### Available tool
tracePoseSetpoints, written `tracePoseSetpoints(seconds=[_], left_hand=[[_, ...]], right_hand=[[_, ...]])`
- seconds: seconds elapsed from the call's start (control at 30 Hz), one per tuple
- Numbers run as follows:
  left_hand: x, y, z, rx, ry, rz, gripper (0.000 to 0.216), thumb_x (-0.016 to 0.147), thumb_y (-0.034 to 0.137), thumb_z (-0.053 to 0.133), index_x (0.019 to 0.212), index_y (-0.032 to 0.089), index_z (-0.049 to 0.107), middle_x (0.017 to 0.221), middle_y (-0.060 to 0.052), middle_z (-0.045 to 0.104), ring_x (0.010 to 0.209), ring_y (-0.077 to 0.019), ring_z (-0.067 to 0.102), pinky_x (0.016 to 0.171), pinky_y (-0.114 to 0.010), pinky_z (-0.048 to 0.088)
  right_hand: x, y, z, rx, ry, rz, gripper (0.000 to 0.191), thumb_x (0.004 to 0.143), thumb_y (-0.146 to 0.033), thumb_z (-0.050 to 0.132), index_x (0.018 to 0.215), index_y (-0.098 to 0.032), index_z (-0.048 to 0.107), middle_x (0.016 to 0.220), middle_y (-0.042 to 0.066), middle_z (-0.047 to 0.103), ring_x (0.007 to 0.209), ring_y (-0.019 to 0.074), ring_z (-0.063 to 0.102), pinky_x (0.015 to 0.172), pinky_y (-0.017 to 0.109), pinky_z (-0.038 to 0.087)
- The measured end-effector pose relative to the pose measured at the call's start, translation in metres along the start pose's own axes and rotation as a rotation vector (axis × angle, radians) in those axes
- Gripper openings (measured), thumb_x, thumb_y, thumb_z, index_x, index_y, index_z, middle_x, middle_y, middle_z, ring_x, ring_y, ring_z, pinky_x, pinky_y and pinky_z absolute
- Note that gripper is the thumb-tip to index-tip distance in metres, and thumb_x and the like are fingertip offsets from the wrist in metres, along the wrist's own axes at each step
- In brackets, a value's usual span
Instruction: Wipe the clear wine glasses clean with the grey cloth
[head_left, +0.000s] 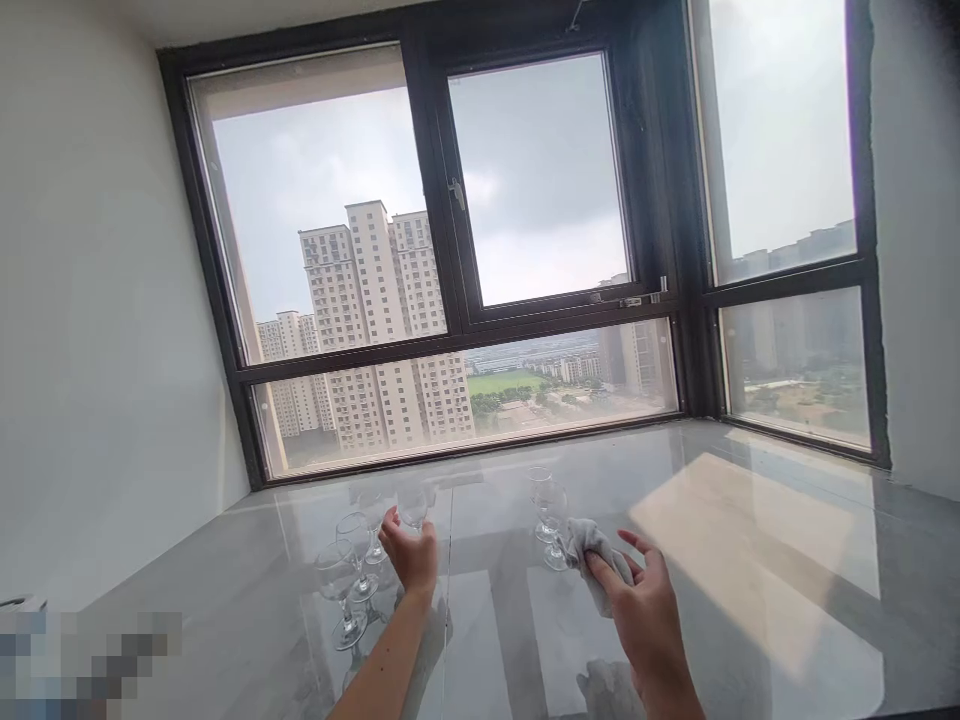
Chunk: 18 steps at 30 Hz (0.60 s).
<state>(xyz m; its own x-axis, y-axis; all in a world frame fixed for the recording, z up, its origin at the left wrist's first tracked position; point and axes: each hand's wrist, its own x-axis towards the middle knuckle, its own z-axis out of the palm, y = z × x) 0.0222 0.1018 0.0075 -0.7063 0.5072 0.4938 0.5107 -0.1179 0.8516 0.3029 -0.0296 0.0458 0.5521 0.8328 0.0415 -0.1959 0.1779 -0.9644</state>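
My left hand (411, 552) is curled around a clear stemmed glass (414, 502), its bowl showing between thumb and fingers; the stem is hidden behind the hand. To the left of it, several similar glasses stand upright in a slanting row, the nearest stemmed glass (337, 572) closest to me. My right hand (646, 600) grips a bunched grey cloth (594, 560) between thumb and fingers, some fingers stretched apart. Just left of the cloth stands another stemmed glass (551, 505), with one more glass (539, 482) behind it.
The glasses stand on a glossy grey tiled ledge (502, 500) that reflects the window. A dark-framed window (450, 345) rises behind and turns a corner at the right. A white wall (112, 300) bounds the left. A pixelated patch covers the lower left corner.
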Motion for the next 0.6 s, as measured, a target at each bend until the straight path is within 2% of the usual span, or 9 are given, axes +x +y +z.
tracePoseSetpoints(seconds=[0.1, 0.23, 0.37, 0.43, 0.6], left_hand=[[0.005, -0.007, 0.005, 0.032, -0.109, -0.103, 0.061, 0.087, 0.030, 0.063, 0.140, 0.024, 0.033, 0.137, -0.014, 0.055, 0.129, -0.0266, 0.057, 0.100, -0.037, 0.048], [0.011, -0.013, 0.011, 0.042, -0.205, -0.158, 0.057, 0.090, 0.028, 0.058, 0.141, 0.021, 0.033, 0.114, -0.010, 0.070, 0.099, -0.0255, 0.071, 0.085, -0.036, 0.052], [0.006, -0.011, 0.011, 0.042, -0.233, -0.148, 0.047, 0.092, 0.026, 0.052, 0.137, 0.017, 0.042, 0.099, -0.009, 0.072, 0.089, -0.0241, 0.072, 0.079, -0.033, 0.052], [-0.005, -0.006, 0.009, -0.001, -0.267, -0.061, 0.045, 0.093, 0.029, 0.050, 0.136, 0.018, 0.046, 0.096, -0.006, 0.072, 0.083, -0.0216, 0.071, 0.076, -0.031, 0.052], [-0.043, 0.014, 0.006, -0.180, -0.517, 0.375, 0.048, 0.094, 0.040, 0.053, 0.137, 0.020, 0.054, 0.087, -0.001, 0.069, 0.079, -0.0184, 0.068, 0.079, -0.030, 0.054]], right_hand=[[-0.003, 0.002, 0.005, 0.034, -0.005, -0.007, 0.080, 0.063, -0.064, 0.079, 0.126, -0.021, 0.054, 0.094, 0.007, 0.070, 0.082, 0.0302, 0.070, 0.073, 0.040, 0.051], [0.000, 0.005, 0.008, 0.078, 0.001, -0.039, 0.076, 0.063, -0.060, 0.080, 0.123, -0.021, 0.055, 0.089, 0.006, 0.072, 0.077, 0.0277, 0.069, 0.073, 0.039, 0.052], [0.002, 0.008, 0.008, 0.075, -0.045, -0.032, 0.079, 0.062, -0.060, 0.082, 0.124, -0.021, 0.054, 0.089, 0.005, 0.073, 0.078, 0.0285, 0.071, 0.071, 0.038, 0.052], [0.002, 0.011, 0.009, 0.074, -0.041, -0.037, 0.079, 0.062, -0.062, 0.081, 0.125, -0.021, 0.055, 0.090, 0.006, 0.074, 0.080, 0.0293, 0.072, 0.071, 0.038, 0.053], [0.008, 0.021, 0.007, 0.043, -0.081, -0.025, 0.087, 0.058, -0.064, 0.085, 0.127, -0.022, 0.053, 0.091, 0.007, 0.075, 0.083, 0.0314, 0.073, 0.072, 0.040, 0.055]])
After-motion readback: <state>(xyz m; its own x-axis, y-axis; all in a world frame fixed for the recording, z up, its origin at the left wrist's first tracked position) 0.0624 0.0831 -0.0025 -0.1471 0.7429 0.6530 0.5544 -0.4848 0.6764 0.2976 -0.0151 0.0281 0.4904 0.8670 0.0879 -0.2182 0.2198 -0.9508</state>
